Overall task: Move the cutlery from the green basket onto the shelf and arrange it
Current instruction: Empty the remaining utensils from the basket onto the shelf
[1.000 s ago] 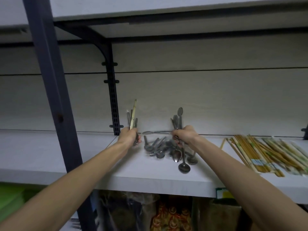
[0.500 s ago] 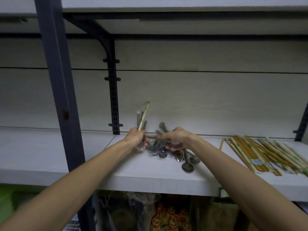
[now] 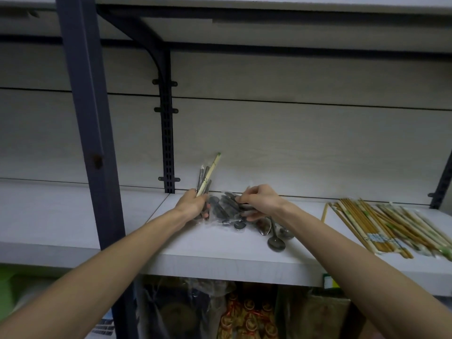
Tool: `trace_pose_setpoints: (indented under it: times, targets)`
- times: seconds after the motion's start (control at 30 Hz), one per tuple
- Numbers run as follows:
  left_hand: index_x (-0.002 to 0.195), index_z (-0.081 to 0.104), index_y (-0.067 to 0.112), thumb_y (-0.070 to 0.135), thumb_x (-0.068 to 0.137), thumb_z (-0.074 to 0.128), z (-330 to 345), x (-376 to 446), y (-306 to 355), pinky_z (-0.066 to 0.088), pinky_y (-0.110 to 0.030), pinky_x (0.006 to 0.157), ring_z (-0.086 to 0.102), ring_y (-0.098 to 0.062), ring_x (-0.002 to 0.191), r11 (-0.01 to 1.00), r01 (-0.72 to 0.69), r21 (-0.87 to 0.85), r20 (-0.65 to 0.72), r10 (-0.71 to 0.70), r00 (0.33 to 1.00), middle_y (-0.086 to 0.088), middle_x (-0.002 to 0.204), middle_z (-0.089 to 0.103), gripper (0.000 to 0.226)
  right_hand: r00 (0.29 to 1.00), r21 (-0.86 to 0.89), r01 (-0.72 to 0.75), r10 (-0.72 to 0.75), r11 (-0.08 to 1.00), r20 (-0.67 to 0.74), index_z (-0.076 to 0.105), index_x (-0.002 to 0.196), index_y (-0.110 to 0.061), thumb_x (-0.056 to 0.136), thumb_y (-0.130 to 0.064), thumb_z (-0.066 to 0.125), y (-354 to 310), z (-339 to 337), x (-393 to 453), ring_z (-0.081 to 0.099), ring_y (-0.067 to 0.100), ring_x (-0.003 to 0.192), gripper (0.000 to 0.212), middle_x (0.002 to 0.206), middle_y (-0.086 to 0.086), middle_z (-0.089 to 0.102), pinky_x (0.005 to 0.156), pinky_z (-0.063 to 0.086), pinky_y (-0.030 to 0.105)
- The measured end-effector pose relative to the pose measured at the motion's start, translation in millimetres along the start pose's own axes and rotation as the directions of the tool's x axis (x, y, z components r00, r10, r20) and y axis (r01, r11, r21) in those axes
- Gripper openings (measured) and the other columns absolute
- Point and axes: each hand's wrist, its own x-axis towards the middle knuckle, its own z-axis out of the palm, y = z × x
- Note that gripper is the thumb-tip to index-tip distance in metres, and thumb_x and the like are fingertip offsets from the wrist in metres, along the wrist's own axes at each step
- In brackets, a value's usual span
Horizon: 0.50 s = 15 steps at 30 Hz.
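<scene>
The left hand (image 3: 193,204) gripped a bundle of cutlery (image 3: 205,178) upright above the shelf (image 3: 195,243). The right hand (image 3: 260,200) pinched spoons at the pile (image 3: 227,207) lying on the shelf. Chopsticks (image 3: 381,226) lay well apart to the right.

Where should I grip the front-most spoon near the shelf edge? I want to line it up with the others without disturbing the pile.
Take the front spoon by its handle, just behind the bowl, pinching from above and from the shelf's front edge. Its bowl points toward you and lies flat and apart; the handle runs back under the right hand into the spoon pile, so its far end is probably crowded.
</scene>
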Motion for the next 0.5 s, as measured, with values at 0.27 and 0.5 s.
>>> trace_pose_setpoints:
  times: [0.27, 0.5]
  targets:
    - [0.108, 0.054, 0.009, 0.024, 0.105, 0.050, 0.6, 3.5, -5.2, 0.044, -0.031, 0.051, 0.059, -0.023, 0.055, 0.993, -0.050, 0.103, -0.008, 0.051, 0.999, -0.010, 0.072, 0.066, 0.016, 1.000, 0.063, -0.006, 0.004, 0.998, 0.026, 0.066, 0.105, -0.004, 0.085, -0.016, 0.079, 6.2, 0.3, -1.5, 0.068, 0.017, 0.064, 0.027, 0.088, 0.007, 0.068, 0.062, 0.061, 0.030]
    - [0.100, 0.053, 0.022, 0.037, 0.103, 0.049, 1.3, 5.7, -3.6, 0.056, -0.044, 0.071, 0.071, -0.030, 0.073, 0.932, -0.131, 0.337, 0.018, 0.132, 0.991, -0.008, 0.079, 0.076, 0.016, 0.997, -0.017, -0.077, 0.078, 0.997, 0.027, 0.065, 0.087, -0.008, 0.097, -0.022, 0.057, 3.0, -8.8, -7.8, 0.057, 0.016, 0.059, 0.019, 0.068, 0.003, 0.055, 0.062, 0.055, 0.028]
